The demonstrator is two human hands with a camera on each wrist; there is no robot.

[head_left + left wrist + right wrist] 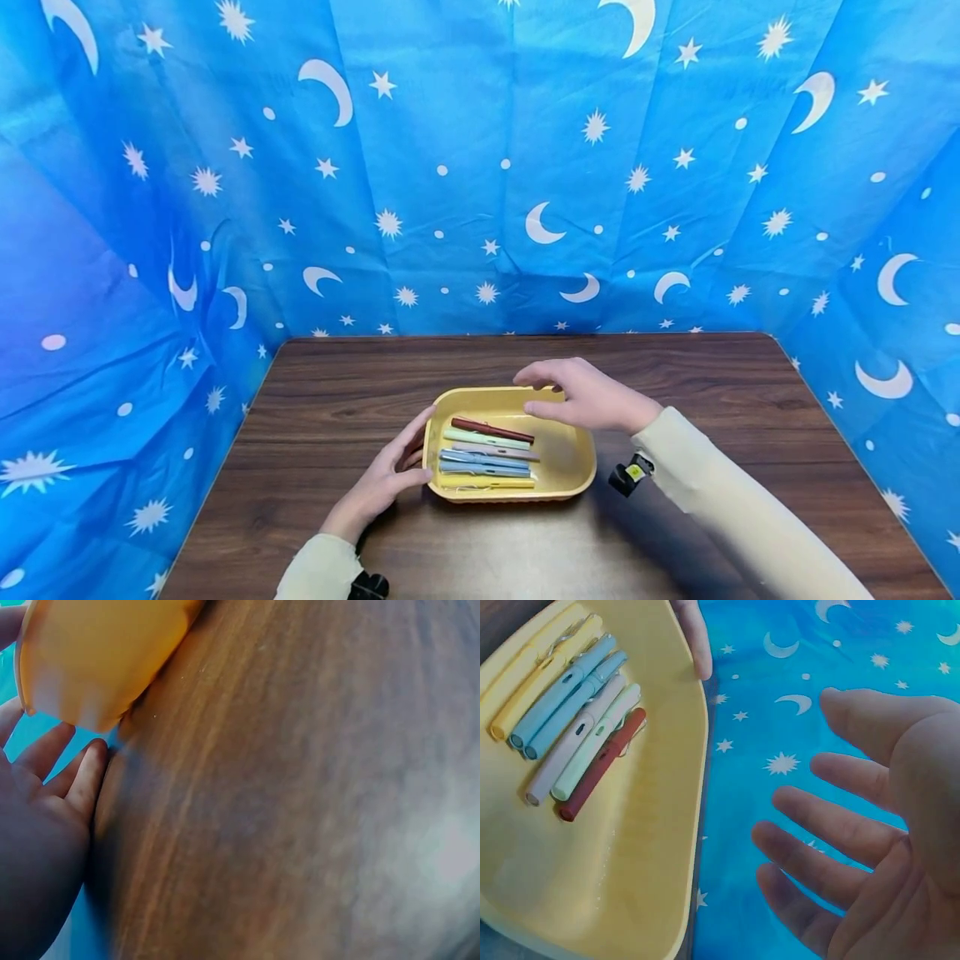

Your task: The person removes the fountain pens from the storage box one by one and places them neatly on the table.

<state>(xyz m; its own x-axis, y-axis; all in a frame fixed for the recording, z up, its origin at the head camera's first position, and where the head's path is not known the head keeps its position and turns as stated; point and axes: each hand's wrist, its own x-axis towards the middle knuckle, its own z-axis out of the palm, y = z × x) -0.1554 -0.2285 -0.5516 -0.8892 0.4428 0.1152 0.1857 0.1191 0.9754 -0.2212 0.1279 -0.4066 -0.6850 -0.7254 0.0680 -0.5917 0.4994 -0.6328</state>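
A yellow plastic tray (567, 460) holds several capped pens lying side by side: a dark red pen (604, 765), a pale green pen (596, 742), a pinkish-grey pen (576, 739), blue pens (562, 694) and yellow at the wall end. Around the tray's left end, my left hand (384, 477) rests with fingers and thumb spread along the outside. Its lower fingers (90, 769) are beside the wall in the left wrist view. Above the tray's far right rim hovers my right hand (588, 396), fingers loosely extended, thumb apart, holding nothing.
The tray stands on a dark wood-grain table (337, 375). A blue cloth (465, 192) with white moons and stars hangs behind it and on both sides. Dark wrist devices show at both cuffs (630, 475).
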